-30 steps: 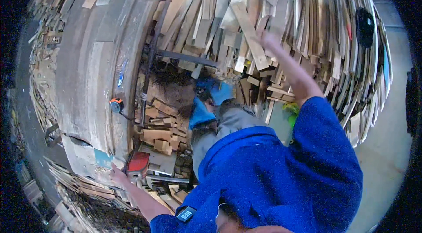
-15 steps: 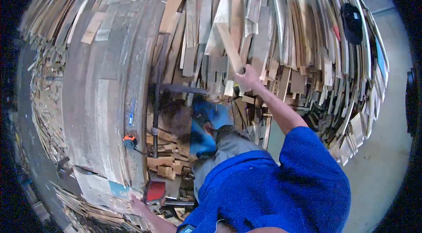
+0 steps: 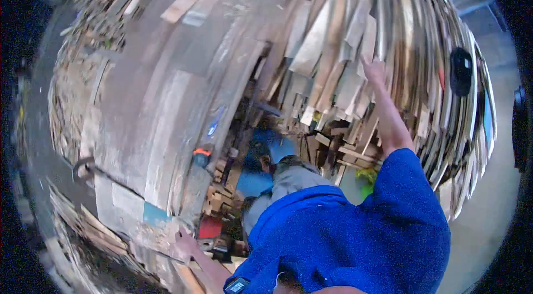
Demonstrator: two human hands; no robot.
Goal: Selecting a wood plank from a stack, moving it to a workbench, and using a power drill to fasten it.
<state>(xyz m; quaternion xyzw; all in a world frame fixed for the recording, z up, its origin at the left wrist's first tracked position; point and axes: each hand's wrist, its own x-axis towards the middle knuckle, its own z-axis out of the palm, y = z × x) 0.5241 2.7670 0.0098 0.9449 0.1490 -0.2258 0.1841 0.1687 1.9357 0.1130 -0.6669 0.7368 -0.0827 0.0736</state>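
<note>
My right hand (image 3: 373, 69) reaches up with its fingers stretched flat against the pale wooden planks (image 3: 333, 61) that lean in a dense row ahead of me. Nothing is clasped in it. My right arm is in a blue fleece sleeve (image 3: 405, 194). My left hand (image 3: 186, 238) rests low at the left, fingers apart, on the edge of a long worn wooden workbench (image 3: 161, 105). A dark watch (image 3: 236, 284) sits on that wrist.
An orange and black tool (image 3: 201, 156) lies on the bench edge. Short wood offcuts (image 3: 222, 194), a red object (image 3: 211, 227) and blue items (image 3: 255, 180) crowd the floor between bench and planks. A black round thing (image 3: 461, 72) hangs on the planks. A grey floor (image 3: 488, 210) lies at the right.
My right hand has let go of the plank it held and moved up and to the right along the row. The view has tilted, and my left hand stays on the bench edge.
</note>
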